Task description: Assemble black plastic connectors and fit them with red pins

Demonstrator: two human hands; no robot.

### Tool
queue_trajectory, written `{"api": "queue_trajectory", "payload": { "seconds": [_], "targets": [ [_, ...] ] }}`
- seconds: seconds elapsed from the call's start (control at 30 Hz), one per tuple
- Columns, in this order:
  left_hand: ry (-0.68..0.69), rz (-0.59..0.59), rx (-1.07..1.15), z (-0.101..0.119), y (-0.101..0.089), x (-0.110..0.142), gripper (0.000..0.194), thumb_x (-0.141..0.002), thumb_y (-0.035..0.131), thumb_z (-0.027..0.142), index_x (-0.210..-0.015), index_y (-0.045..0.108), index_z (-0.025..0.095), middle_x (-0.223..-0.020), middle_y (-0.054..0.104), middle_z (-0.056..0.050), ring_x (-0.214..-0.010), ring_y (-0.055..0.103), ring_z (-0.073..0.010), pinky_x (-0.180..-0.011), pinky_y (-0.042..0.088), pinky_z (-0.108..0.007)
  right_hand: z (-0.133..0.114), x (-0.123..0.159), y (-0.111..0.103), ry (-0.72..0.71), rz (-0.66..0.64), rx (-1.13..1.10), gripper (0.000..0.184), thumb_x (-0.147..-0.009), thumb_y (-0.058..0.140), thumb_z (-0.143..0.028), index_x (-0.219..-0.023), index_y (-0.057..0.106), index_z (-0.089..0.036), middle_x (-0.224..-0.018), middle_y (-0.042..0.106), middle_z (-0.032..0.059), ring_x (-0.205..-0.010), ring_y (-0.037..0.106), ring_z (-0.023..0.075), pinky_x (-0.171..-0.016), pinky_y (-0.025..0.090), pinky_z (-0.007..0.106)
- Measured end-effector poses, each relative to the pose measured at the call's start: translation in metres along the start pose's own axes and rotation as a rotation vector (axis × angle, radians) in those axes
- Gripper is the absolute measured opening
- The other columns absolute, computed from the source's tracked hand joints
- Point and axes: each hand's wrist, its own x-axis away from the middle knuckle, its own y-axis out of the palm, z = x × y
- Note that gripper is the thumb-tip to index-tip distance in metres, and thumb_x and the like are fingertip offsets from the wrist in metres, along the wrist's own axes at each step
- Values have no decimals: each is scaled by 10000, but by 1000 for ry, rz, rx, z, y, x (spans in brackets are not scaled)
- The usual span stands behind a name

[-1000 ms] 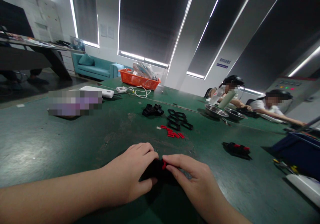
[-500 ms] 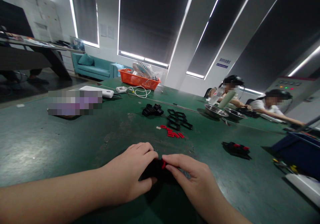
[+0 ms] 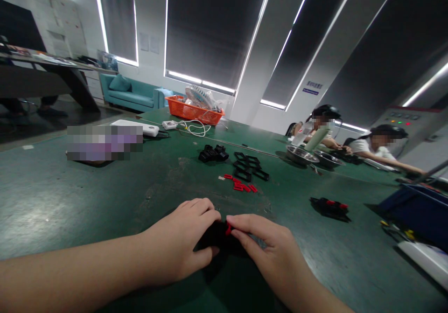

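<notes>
My left hand (image 3: pixel 191 243) is closed round a dark plastic part (image 3: pixel 213 240), low over the front of the table; its shape is mostly lost in shadow. Between the thumb and forefinger of my right hand (image 3: pixel 266 243) is a small red plastic piece (image 3: pixel 228 229), pressed against the dark part. Ahead lie several loose red loops (image 3: pixel 241 185). Just behind them are several black rectangular frames (image 3: pixel 250 166) and a pile of black plastic parts (image 3: pixel 213 153). To the right rests a black part with red pieces on it (image 3: pixel 330 209).
The green table (image 3: pixel 115 201) bears an orange basket (image 3: pixel 194 111) with a fan, a white power strip (image 3: pixel 135 128) and cables. Metal bowls (image 3: pixel 301 155) stand at the far right by two co-workers. A dark blue bin (image 3: pixel 416 210) sits at the right edge.
Almost nothing differs. Both hands keep their grip, and the view has shifted very slightly.
</notes>
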Motion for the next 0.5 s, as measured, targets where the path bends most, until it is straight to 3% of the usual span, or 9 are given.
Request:
{"api": "queue_trajectory", "payload": {
  "seconds": [0.5],
  "targets": [
    [19,21,6,-2,2,1,302,-817,624,209,-1117,594,204,-1157,565,-87,-1104,522,-287,-988,433,-465,-2,1,-1,13,-13,3,300,-846,603,-110,-1039,747,-288,-1013,771,3,-932,718,172,-849,573,291]
  ]
}}
